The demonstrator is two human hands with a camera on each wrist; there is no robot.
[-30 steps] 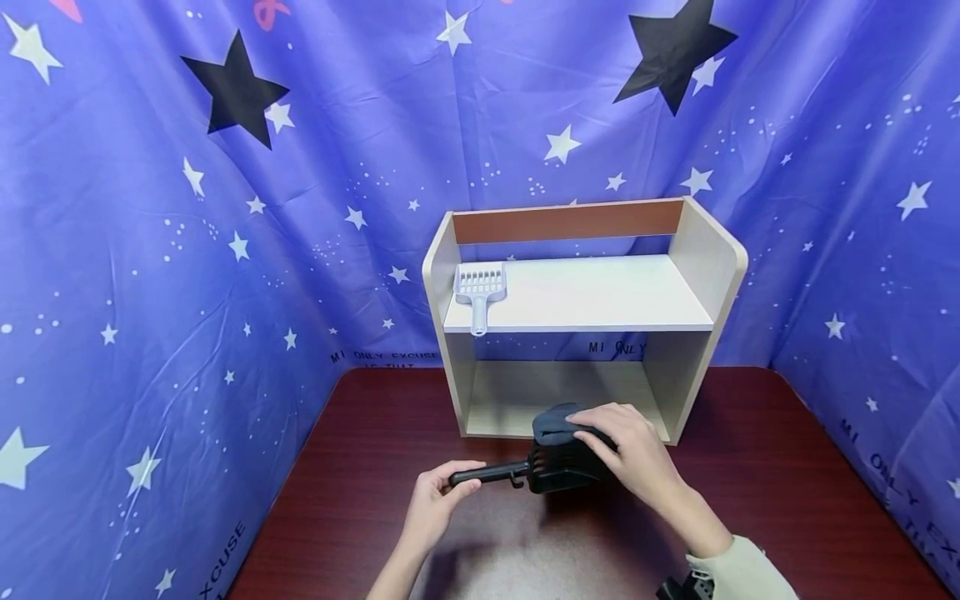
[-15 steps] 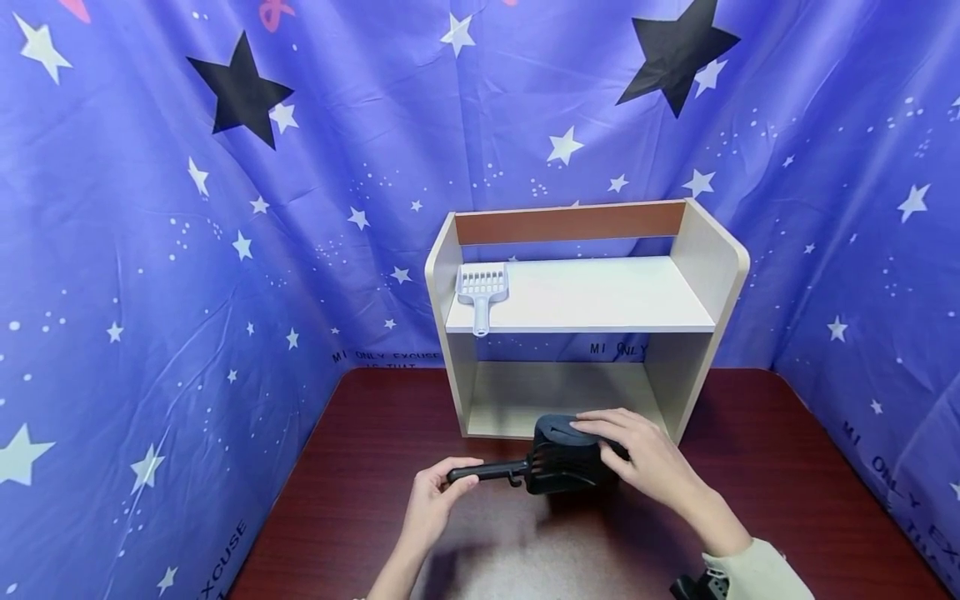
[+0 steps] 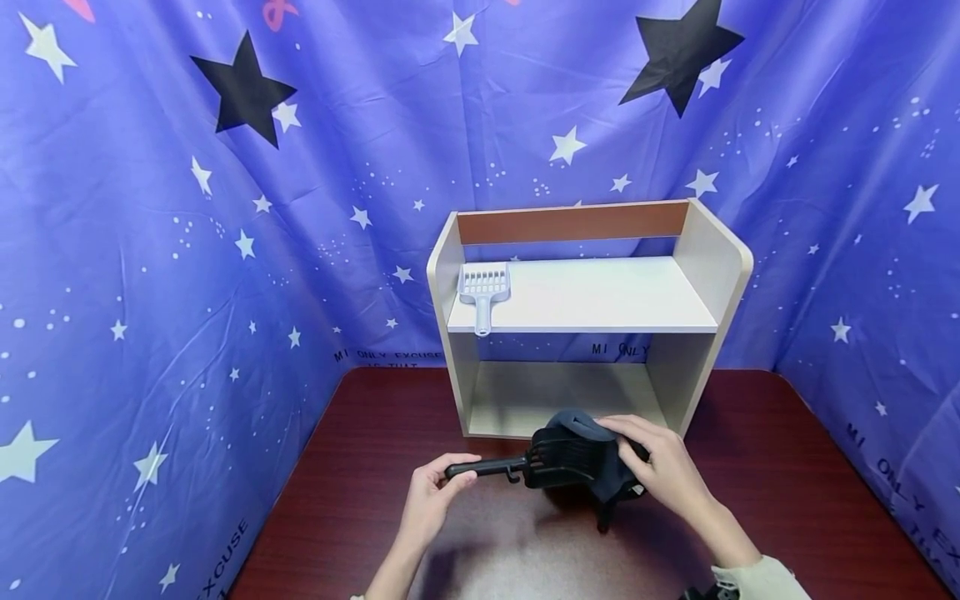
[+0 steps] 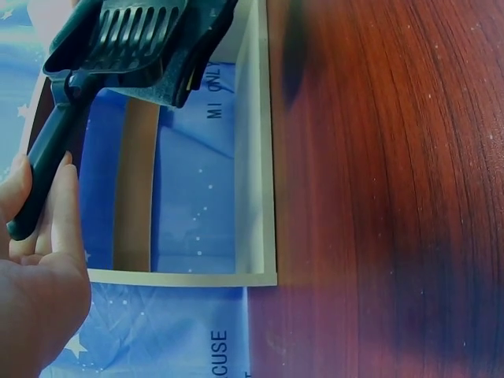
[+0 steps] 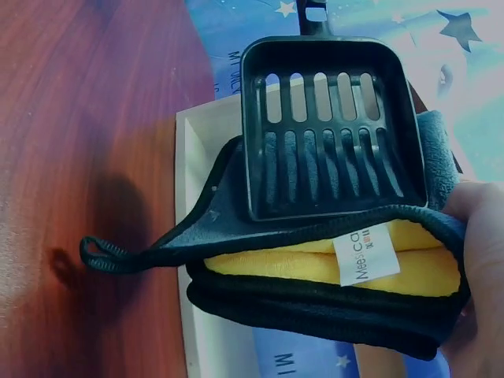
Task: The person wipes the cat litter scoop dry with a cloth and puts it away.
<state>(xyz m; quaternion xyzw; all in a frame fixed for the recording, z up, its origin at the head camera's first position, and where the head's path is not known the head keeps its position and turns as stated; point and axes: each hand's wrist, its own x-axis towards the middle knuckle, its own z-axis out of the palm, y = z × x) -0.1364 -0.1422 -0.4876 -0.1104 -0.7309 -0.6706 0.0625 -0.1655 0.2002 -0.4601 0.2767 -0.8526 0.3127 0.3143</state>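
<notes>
My left hand (image 3: pixel 424 507) grips the end of the handle of a black slotted litter scoop (image 3: pixel 557 465), held above the table with its head toward the right. A folded dark grey cloth (image 3: pixel 576 423) with black edging lies against the underside and far end of the scoop head. My right hand (image 3: pixel 667 468) pinches that cloth near the scoop's far side. In the right wrist view the cloth shows a yellow inner face (image 5: pixel 299 262), a white label (image 5: pixel 368 253) and a hanging loop (image 5: pixel 110 256). Some right fingers are hidden behind the cloth.
Behind the hands stands a pale two-tier shelf unit (image 3: pixel 581 328) on a dark red wooden table (image 3: pixel 360 467). A light grey slotted scoop (image 3: pixel 483 292) lies on its upper board at the left. Blue star-printed curtains (image 3: pixel 360 150) enclose the back and sides.
My right hand has moved slightly right and down with the cloth, which now hangs down past the scoop's far end. The left hand keeps its grip and shifts only slightly.
</notes>
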